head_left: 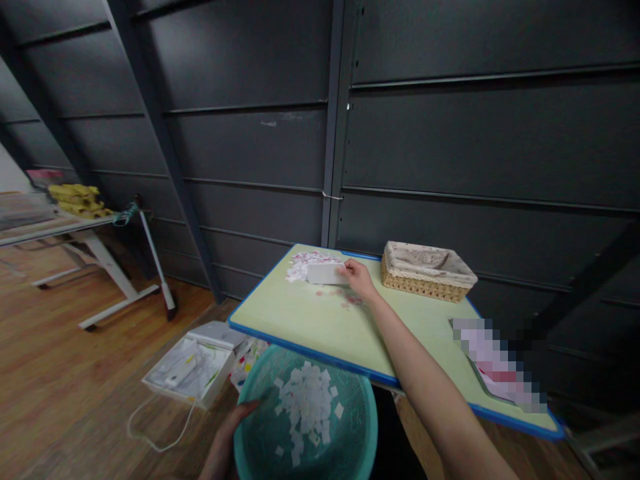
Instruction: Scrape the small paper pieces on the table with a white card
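Observation:
My right hand (356,277) reaches over the pale yellow-green tabletop (280,310), fingers closed on one end of a flat white rectangular piece (325,274). Right behind that piece lies a heap of small white and pinkish paper bits (300,264). Some reddish bits (350,300) are scattered on the table by my wrist. Below the near table edge, my left hand (243,417) grips the rim of a green plastic basket (370,427), thumb over the inside. White paper squares (307,397) are piled in the basket.
A fabric-lined wicker basket (425,288) stands at the table's back right, with a partly blurred flat item (493,367) near the right corner. An open white box (187,367) with a cord is on the floor at left. Dark panels (250,147) rise behind.

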Available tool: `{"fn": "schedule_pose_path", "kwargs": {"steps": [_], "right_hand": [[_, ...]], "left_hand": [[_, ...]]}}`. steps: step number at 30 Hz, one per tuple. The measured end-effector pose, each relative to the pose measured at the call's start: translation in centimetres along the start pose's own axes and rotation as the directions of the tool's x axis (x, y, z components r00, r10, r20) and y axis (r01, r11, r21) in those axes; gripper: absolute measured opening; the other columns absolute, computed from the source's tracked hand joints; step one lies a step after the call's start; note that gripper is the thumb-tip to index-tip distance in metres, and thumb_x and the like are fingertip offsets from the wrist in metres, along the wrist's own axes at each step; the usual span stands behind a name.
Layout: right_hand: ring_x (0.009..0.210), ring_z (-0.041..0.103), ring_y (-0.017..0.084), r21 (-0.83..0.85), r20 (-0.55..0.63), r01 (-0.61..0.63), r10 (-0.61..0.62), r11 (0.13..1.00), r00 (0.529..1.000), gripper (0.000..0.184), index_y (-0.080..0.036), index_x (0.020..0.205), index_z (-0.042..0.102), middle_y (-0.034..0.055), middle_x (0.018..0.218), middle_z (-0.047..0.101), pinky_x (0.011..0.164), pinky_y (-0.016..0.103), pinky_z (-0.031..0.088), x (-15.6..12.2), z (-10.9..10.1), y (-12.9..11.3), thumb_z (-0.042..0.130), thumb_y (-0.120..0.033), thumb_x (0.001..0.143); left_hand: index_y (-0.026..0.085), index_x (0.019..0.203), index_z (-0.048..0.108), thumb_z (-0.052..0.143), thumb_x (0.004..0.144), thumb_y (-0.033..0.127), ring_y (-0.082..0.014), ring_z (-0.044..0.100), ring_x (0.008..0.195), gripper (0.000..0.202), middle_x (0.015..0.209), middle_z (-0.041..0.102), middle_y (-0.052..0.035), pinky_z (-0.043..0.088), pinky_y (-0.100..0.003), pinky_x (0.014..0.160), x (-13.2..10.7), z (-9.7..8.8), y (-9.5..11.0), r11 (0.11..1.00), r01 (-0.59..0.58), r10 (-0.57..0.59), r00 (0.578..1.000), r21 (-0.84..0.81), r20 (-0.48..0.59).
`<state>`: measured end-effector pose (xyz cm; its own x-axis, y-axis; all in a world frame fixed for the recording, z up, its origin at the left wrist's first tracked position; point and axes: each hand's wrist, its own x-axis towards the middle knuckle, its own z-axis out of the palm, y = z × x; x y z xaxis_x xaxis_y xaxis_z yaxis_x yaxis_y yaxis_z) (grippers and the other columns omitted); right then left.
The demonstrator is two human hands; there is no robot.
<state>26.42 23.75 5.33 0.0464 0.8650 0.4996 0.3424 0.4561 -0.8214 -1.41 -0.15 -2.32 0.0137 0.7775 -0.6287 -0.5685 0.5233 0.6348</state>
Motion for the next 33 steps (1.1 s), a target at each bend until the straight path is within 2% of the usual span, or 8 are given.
{"fn": "schedule_pose_path", "kwargs": {"steps": [6, 13, 18, 22, 26, 33], "right_hand": [[0.057, 0.038, 0.012, -0.024, 0.093, -0.047, 0.049, 0.999, 0.994, 0.033, -0.021, 0.062, 0.044, -0.0041, 0.058, 0.042, 0.052, 0.024, 0.029, 0.4, -2.0, 0.0, 0.06, -0.051, 0.063], [0.057, 0.038, 0.013, -0.081, -0.047, -0.091, 0.087, 0.993, 0.995, 0.036, -0.021, 0.064, 0.044, -0.0039, 0.058, 0.044, 0.054, 0.024, 0.028, 1.0, -3.9, 0.8, 0.057, -0.055, 0.063], [0.058, 0.041, 0.014, -0.126, -0.052, -0.089, 0.083, 0.988, 0.995, 0.034, -0.021, 0.063, 0.044, -0.002, 0.059, 0.047, 0.055, 0.025, 0.029, 1.1, -4.1, 1.2, 0.056, -0.054, 0.063], [0.057, 0.041, 0.014, -0.127, -0.037, -0.08, 0.076, 0.989, 0.996, 0.034, -0.021, 0.062, 0.045, -0.0022, 0.059, 0.047, 0.054, 0.024, 0.028, 1.1, -4.0, 1.3, 0.057, -0.053, 0.062], [0.058, 0.041, 0.013, -0.127, -0.016, -0.078, 0.077, 0.989, 0.997, 0.035, -0.021, 0.062, 0.045, -0.0026, 0.059, 0.047, 0.054, 0.024, 0.028, 1.1, -3.8, 1.1, 0.059, -0.053, 0.061], [0.056, 0.037, 0.012, -0.093, -0.008, -0.094, 0.094, 0.991, 0.996, 0.036, -0.02, 0.06, 0.045, -0.0036, 0.056, 0.044, 0.053, 0.024, 0.026, 0.7, -3.0, 0.6, 0.06, -0.053, 0.061]], "left_hand": [[0.013, 0.083, 0.068, 0.071, 0.07, 0.025, -0.0284, 0.073, 0.067, 0.017, 0.067, 0.078, -0.0068, 0.057, -0.041, 0.074, -0.1, 0.3, 0.3, 1.0, -0.013, 0.012, 1.0, 0.014, 0.009], [0.011, 0.094, 0.068, 0.069, 0.074, 0.029, -0.0287, 0.074, 0.076, 0.027, 0.074, 0.079, -0.0076, 0.056, -0.04, 0.077, 0.8, -0.7, -0.2, 1.0, 0.01, -0.009, 0.999, -0.01, 0.053], [0.012, 0.089, 0.069, 0.071, 0.072, 0.029, -0.028, 0.074, 0.072, 0.024, 0.074, 0.079, -0.0071, 0.056, -0.041, 0.077, 0.9, -0.9, -0.3, 1.0, -0.003, 0.003, 0.999, -0.012, 0.053], [0.011, 0.094, 0.067, 0.071, 0.071, 0.028, -0.0282, 0.074, 0.07, 0.029, 0.074, 0.079, -0.0083, 0.056, -0.042, 0.077, 0.4, -0.3, -0.2, 1.0, -0.028, 0.028, 0.999, 0.013, 0.029], [0.009, 0.096, 0.067, 0.071, 0.07, 0.027, -0.029, 0.073, 0.068, 0.031, 0.073, 0.079, -0.0099, 0.056, -0.044, 0.076, -0.2, 0.3, 0.0, 1.0, -0.006, 0.006, 1.0, 0.018, 0.002], [0.012, 0.08, 0.069, 0.071, 0.068, 0.026, -0.0267, 0.073, 0.062, 0.018, 0.064, 0.077, -0.0063, 0.057, -0.04, 0.068, 0.0, 0.3, 0.1, 1.0, -0.024, 0.024, 1.0, 0.007, 0.016]]}}
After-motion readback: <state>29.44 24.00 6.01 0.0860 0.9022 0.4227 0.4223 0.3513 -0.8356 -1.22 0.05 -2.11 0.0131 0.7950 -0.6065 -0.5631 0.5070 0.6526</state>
